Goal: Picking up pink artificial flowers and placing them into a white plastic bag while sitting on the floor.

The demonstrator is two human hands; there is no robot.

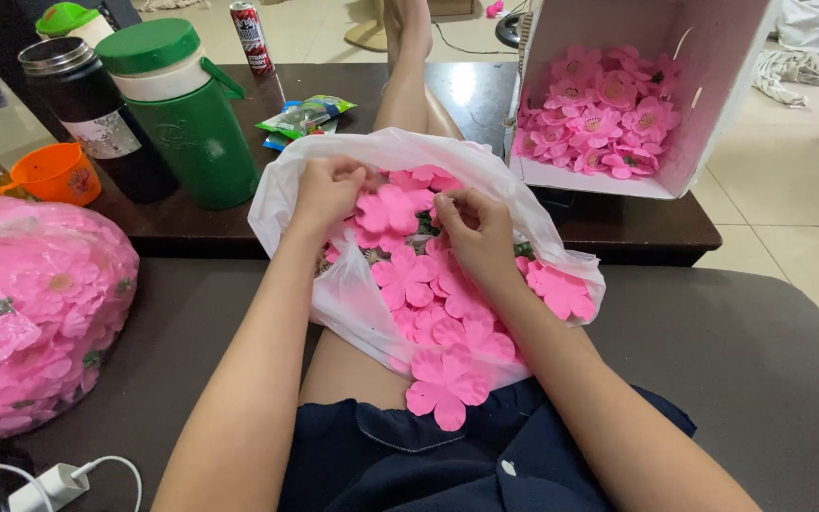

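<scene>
- The left hand (327, 190) is down inside the white plastic bag (353, 294) lying open on the person's lap, its fingers curled together on the edge of a flat pink fabric flower (389, 209).
- The right hand (476, 232) sits just beside it, fingertips pinched together over the heap of pink fabric petals (447, 322); whether they actually clamp something cannot be told.
- One loose pink flower (446, 387) has spilled out onto the dark blue shorts (400, 455).
- On the dark wooden table (485, 95) ahead, a tilted white cardboard box (703, 114) holds finished pink blossoms.
- To the left stand a green plastic jug (187, 114), a black steel flask (87, 104) and an orange cup (57, 173).
- A bulging clear bag of pink flowers (35, 313) rests on the dark seat, far left.
</scene>
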